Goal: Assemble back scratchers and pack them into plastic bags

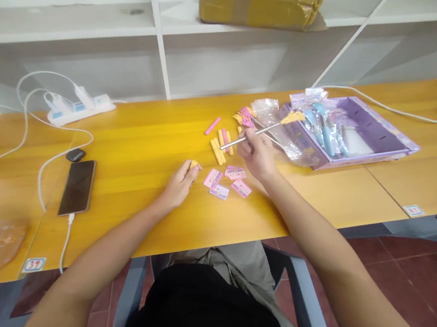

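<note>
My right hand (258,153) is closed round the metal rod of a back scratcher (292,117), whose yellow claw-shaped head points right. The rod's bare end reaches left over several yellow and pink handle tubes (217,151). My left hand (181,183) is closed on a small yellow piece, probably a handle tube (193,163); only its tip shows above the fingers. Between the hands lie several pink and lilac printed cards (218,192). Beyond my right hand rest pink and yellow claw heads (245,116) with metal rods.
At right, a purple box (380,148) holds bagged light-blue items (325,133); clear plastic bags (291,146) lie against it. A phone (77,187) on a cable, a black earbud-like case (75,155) and a power strip (81,110) are at left. A taped carton (261,2) sits on the shelf.
</note>
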Available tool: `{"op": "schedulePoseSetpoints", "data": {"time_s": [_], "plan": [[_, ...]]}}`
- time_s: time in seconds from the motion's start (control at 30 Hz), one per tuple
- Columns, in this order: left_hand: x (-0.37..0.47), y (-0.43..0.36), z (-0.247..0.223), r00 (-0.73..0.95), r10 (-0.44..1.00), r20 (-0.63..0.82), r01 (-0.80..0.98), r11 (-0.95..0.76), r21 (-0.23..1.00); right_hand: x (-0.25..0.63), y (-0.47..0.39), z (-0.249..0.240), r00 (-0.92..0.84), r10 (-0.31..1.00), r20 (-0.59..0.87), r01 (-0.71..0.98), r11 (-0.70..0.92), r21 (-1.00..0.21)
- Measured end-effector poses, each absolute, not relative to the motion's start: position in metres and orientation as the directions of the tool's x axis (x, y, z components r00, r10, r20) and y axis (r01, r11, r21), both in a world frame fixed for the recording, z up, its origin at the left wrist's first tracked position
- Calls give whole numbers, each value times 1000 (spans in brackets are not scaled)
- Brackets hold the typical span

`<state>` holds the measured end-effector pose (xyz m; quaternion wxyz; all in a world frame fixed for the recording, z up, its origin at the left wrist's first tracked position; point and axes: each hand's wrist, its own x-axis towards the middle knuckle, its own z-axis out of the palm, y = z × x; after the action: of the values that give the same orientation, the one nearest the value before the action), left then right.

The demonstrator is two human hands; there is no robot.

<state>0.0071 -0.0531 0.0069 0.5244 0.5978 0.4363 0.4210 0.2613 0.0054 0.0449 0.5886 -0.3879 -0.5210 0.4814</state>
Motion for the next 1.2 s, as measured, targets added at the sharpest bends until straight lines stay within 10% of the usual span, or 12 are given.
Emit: {"op": "schedulePoseSetpoints", "data": {"time_s": [0.43, 1.2], "plan": [[8, -53, 18, 446, 881, 159, 281, -306, 909, 251, -4, 31, -335, 934, 123, -119, 87, -989], [7, -56, 16, 469, 881, 63, 405, -278, 871, 253, -9, 32, -371, 924, 97, -63, 79, -995]]}}
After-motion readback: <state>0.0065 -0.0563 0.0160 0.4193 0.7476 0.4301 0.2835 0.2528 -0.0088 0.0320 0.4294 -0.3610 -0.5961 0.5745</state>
